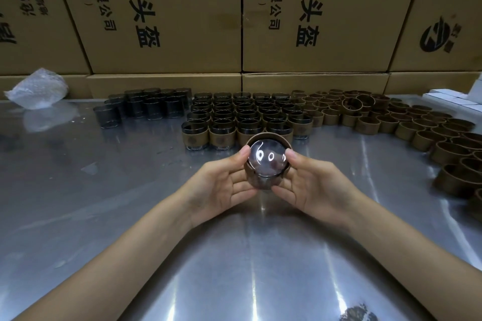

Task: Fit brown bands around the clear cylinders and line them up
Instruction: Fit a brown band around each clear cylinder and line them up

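At the far left edge of the shiny metal desk (pixel 78 216) I see a crumpled wad of clear plastic film (pixel 39 90), lying against the stacked brown cardboard cartons (pixel 161 15) that line the far edge. To its right, toward the far edge, stands a cluster of bare clear glass cylinders (pixel 146 107), upright and close together. Next comes a block of clear cylinders already wrapped in brown bands (pixel 242 117), set in straight rows, the nearest row facing me.

Just in front of that nearest row, above the middle of the desk, I hold one clear glass cylinder (pixel 266 157) tilted so that its round end faces the camera; a brown paper band (pixel 260 180) sits around its body. My left hand (pixel 224 185) grasps it from the left, thumb on the rim and fingers curled under. My right hand (pixel 313 185) grasps it from the right in the same way.

Further right, a large spread of loose brown paper bands (pixel 391 120) curves along the far edge toward the right edge. At the far right corner lie small white boxes (pixel 453 99).
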A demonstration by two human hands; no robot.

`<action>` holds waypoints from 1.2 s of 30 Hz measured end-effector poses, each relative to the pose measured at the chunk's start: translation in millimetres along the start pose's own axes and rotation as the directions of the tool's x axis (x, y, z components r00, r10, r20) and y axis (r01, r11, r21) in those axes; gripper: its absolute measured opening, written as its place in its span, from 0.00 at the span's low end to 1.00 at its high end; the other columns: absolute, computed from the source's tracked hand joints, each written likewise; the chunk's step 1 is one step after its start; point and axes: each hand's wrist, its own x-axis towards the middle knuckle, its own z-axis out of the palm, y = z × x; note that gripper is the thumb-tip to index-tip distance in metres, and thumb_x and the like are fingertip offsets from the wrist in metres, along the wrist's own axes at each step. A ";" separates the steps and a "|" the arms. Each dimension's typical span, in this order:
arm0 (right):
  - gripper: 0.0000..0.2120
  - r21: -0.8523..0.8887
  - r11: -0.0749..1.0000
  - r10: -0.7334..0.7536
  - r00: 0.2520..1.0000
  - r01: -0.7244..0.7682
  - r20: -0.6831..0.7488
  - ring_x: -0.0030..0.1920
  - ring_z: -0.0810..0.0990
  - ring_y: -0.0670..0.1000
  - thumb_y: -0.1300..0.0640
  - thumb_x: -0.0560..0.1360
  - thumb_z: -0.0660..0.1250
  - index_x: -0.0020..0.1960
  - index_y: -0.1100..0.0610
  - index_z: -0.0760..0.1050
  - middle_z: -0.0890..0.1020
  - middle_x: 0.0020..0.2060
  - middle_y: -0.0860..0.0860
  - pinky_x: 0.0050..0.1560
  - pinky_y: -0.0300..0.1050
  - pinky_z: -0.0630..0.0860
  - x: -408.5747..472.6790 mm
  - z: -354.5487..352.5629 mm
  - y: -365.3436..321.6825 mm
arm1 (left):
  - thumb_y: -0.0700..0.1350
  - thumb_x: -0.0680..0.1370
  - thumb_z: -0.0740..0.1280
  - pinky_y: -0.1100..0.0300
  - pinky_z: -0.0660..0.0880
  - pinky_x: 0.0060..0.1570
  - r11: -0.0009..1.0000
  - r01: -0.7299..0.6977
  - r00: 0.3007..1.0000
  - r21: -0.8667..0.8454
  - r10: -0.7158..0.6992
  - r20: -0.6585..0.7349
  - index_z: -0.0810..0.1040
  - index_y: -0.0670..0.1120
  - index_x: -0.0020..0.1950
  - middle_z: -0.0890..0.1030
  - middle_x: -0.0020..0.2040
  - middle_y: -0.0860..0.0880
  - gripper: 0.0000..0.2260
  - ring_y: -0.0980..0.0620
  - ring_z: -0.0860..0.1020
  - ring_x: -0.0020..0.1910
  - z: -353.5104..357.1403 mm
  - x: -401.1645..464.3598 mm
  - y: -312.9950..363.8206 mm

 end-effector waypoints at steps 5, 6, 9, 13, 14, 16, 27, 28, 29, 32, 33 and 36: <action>0.23 0.014 0.999 -0.048 0.993 0.047 0.107 0.43 0.84 0.45 0.46 0.59 0.81 0.52 0.53 0.84 0.85 0.46 0.51 0.43 0.35 0.79 -2.8 0.8 -0.1 | 0.57 0.60 0.79 0.61 0.79 0.46 0.998 -0.015 0.993 -0.066 0.023 0.114 0.85 0.49 0.50 0.84 0.52 0.47 0.22 0.52 0.83 0.49 0.5 -1.2 -0.8; 0.23 0.016 0.998 -0.059 0.992 0.057 0.114 0.42 0.84 0.44 0.45 0.59 0.81 0.51 0.52 0.85 0.85 0.45 0.50 0.42 0.34 0.79 -3.0 1.6 -0.3 | 0.58 0.58 0.81 0.61 0.79 0.45 0.997 -0.027 0.990 -0.076 0.037 0.135 0.86 0.48 0.50 0.84 0.51 0.47 0.25 0.52 0.83 0.48 1.2 -1.8 -1.1; 0.24 0.027 0.996 -0.087 0.993 0.086 0.083 0.41 0.83 0.42 0.43 0.54 0.83 0.47 0.52 0.85 0.85 0.43 0.48 0.38 0.33 0.79 -3.0 4.2 -1.0 | 0.61 0.55 0.81 0.63 0.79 0.43 0.994 -0.081 0.983 -0.077 0.092 0.159 0.86 0.49 0.49 0.85 0.49 0.48 0.27 0.54 0.84 0.47 4.3 -1.8 -2.0; 0.23 0.023 0.995 -0.100 0.990 0.099 0.096 0.41 0.83 0.40 0.43 0.53 0.83 0.45 0.50 0.86 0.85 0.42 0.46 0.38 0.32 0.78 -3.9 6.2 -0.8 | 0.65 0.56 0.78 0.65 0.79 0.44 0.990 -0.139 0.973 0.001 0.136 0.188 0.86 0.52 0.49 0.85 0.49 0.50 0.26 0.57 0.83 0.47 6.1 -2.8 -3.3; 0.23 0.021 0.995 -0.099 0.990 0.098 0.100 0.41 0.83 0.40 0.43 0.53 0.83 0.45 0.50 0.86 0.86 0.42 0.46 0.38 0.32 0.78 -4.2 6.7 -0.8 | 0.65 0.57 0.77 0.66 0.79 0.45 0.989 -0.147 0.971 0.014 0.142 0.194 0.86 0.53 0.49 0.85 0.50 0.50 0.26 0.57 0.83 0.48 6.3 -3.5 -3.1; 0.22 0.008 0.995 -0.103 0.988 0.103 0.117 0.41 0.83 0.40 0.42 0.54 0.83 0.45 0.50 0.86 0.85 0.42 0.45 0.40 0.31 0.78 -5.2 7.1 -1.9 | 0.65 0.58 0.77 0.66 0.78 0.45 0.985 -0.171 0.966 0.036 0.161 0.202 0.86 0.53 0.50 0.85 0.50 0.50 0.25 0.57 0.83 0.48 6.5 -3.6 -3.3; 0.26 -0.374 0.922 -0.190 0.962 0.106 -0.195 0.41 0.81 0.47 0.32 0.67 0.60 0.47 0.52 0.82 0.81 0.37 0.54 0.43 0.40 0.76 2.8 12.7 -0.6 | 0.70 0.68 0.56 0.56 0.71 0.48 0.947 -0.203 0.974 0.249 0.222 -0.048 0.79 0.47 0.38 0.80 0.40 0.46 0.28 0.52 0.78 0.41 4.5 0.8 -2.3; 0.24 -0.413 0.901 -0.240 0.947 0.135 -0.213 0.38 0.80 0.47 0.33 0.66 0.60 0.42 0.52 0.83 0.80 0.34 0.52 0.41 0.38 0.75 4.0 13.7 0.9 | 0.69 0.69 0.53 0.58 0.69 0.46 0.931 -0.218 0.969 0.293 0.242 -0.048 0.79 0.48 0.34 0.80 0.37 0.48 0.27 0.54 0.78 0.38 5.9 1.6 -3.2; 0.22 -0.453 0.877 -0.280 0.936 0.158 -0.216 0.37 0.79 0.46 0.35 0.66 0.61 0.38 0.51 0.83 0.80 0.32 0.51 0.40 0.37 0.74 5.1 13.1 2.3 | 0.68 0.71 0.52 0.59 0.68 0.47 0.909 -0.243 0.961 0.338 0.274 -0.045 0.78 0.49 0.33 0.79 0.36 0.50 0.27 0.55 0.78 0.38 6.4 2.5 -4.5; 0.19 -0.588 0.772 -0.408 0.897 0.242 -0.166 0.38 0.78 0.44 0.38 0.71 0.62 0.33 0.50 0.81 0.80 0.33 0.47 0.43 0.38 0.73 6.5 10.0 4.9 | 0.66 0.77 0.52 0.55 0.68 0.60 0.783 -0.354 0.903 0.511 0.428 -0.030 0.78 0.43 0.37 0.79 0.39 0.49 0.29 0.53 0.77 0.45 0.9 5.8 -10.1; 0.18 -0.654 0.698 -0.469 0.876 0.293 -0.108 0.37 0.77 0.43 0.41 0.74 0.64 0.33 0.50 0.81 0.80 0.33 0.45 0.44 0.37 0.72 6.3 8.2 5.7 | 0.64 0.77 0.53 0.53 0.67 0.64 0.720 -0.384 0.877 0.578 0.480 -0.014 0.78 0.42 0.37 0.80 0.40 0.48 0.29 0.51 0.77 0.47 -1.8 6.5 -11.8; 0.09 -0.936 0.172 -0.576 0.802 0.306 0.157 0.42 0.76 0.40 0.42 0.73 0.66 0.37 0.44 0.77 0.79 0.34 0.38 0.43 0.36 0.72 3.8 2.5 9.6 | 0.62 0.77 0.52 0.49 0.69 0.60 0.491 -0.440 0.800 0.752 0.594 0.081 0.77 0.47 0.39 0.79 0.44 0.46 0.23 0.49 0.77 0.49 -5.6 6.3 -15.0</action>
